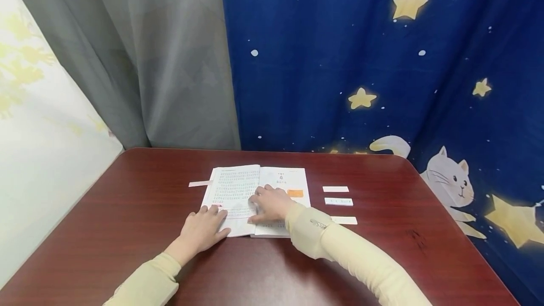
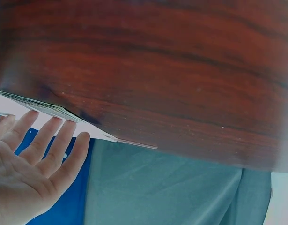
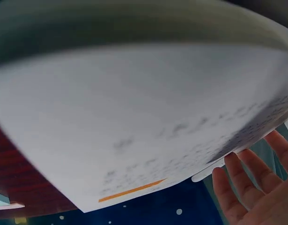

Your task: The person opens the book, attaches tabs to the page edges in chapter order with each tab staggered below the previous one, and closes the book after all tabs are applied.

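One open book, two flat hands, left hand, right hand, seemingly four paper strips

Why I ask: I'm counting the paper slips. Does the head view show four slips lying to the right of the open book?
No, only three white slips lie right of the open book; a fourth lies left.
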Available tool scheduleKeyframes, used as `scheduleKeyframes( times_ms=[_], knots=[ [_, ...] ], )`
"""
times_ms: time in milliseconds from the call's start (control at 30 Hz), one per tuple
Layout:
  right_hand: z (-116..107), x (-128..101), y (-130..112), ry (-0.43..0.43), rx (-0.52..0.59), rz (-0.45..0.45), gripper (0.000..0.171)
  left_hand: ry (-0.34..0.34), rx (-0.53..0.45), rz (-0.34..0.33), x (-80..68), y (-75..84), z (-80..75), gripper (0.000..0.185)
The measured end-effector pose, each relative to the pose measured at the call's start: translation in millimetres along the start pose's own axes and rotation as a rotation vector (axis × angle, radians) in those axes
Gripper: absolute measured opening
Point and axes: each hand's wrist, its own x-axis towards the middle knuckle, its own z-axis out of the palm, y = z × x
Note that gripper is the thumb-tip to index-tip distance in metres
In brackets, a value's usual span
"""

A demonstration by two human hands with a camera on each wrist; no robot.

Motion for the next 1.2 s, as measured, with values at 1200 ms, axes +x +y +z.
scheduleKeyframes(
  times_ms=[1200],
  knots=[
    [8,-25,-1,0.092,0.005,-0.111,0.059,-0.016,-0.023,0.009,2.7,-3.5,-1.4,0.046]
  ],
)
